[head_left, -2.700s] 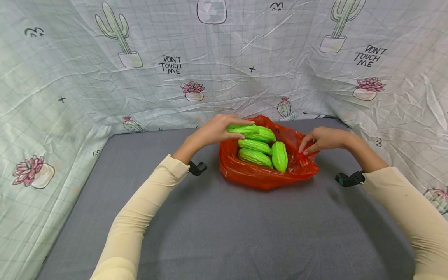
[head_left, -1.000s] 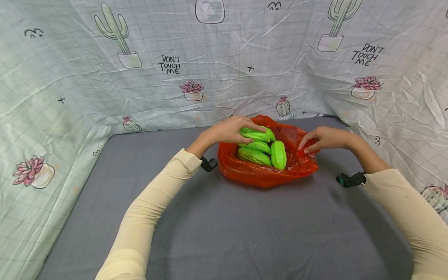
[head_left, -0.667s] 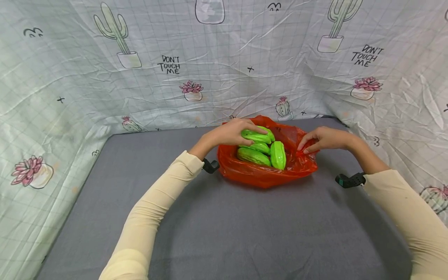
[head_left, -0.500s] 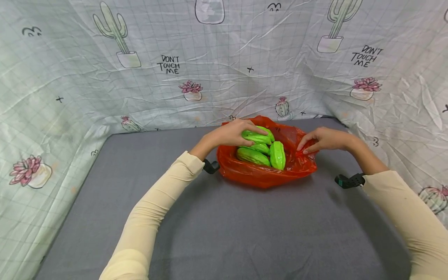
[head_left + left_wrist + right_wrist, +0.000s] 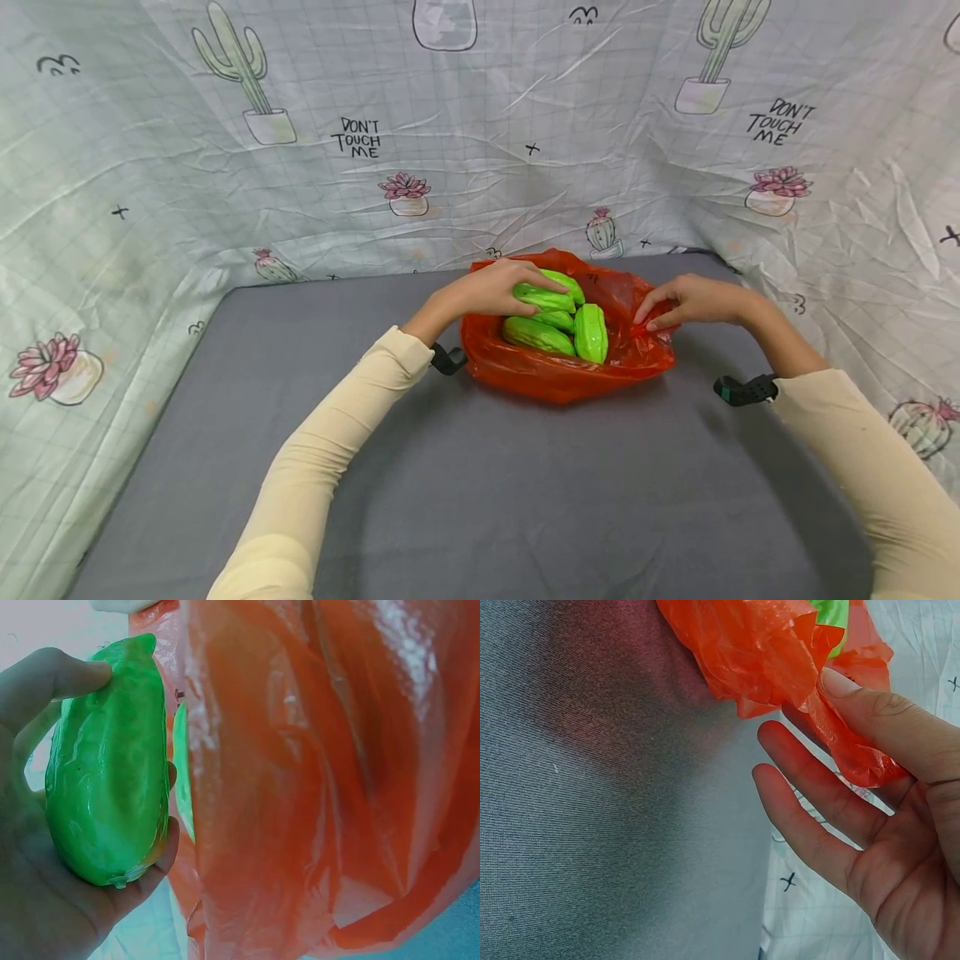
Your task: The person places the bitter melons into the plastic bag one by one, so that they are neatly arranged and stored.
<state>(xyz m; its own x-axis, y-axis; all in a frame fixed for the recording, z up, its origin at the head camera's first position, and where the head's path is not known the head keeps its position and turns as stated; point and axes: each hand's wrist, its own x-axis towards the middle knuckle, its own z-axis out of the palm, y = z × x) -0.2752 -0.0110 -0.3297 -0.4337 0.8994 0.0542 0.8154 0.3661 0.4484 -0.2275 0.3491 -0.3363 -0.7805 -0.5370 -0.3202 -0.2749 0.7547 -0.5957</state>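
Observation:
A red plastic bag [image 5: 562, 385] stands with its mouth open near the back of the table. Several glossy green bitter melons fill it, one of them upright [image 5: 591, 333] and another [image 5: 537, 335] lying along the front. My left hand [image 5: 491, 287] holds a bitter melon [image 5: 544, 298] over the others, inside the left rim. In the left wrist view, thumb and fingers wrap round this bitter melon [image 5: 112, 765], beside the bag wall [image 5: 300, 795]. My right hand [image 5: 701, 298] pinches the bag's right edge; the right wrist view shows the gathered film [image 5: 847, 742] between thumb and index finger, other fingers extended.
The grey cloth-covered table [image 5: 480, 500] spreads in front of the bag. A pale curtain [image 5: 480, 142] with cactus drawings hangs close behind the bag and along both sides. Black wrist cameras hang below each wrist, the left one [image 5: 450, 360] almost against the bag.
Over the earlier frames my left hand carries the bitter melon rightward and down onto the others in the bag. My right hand keeps its pinch on the bag edge. The head view shifts slightly.

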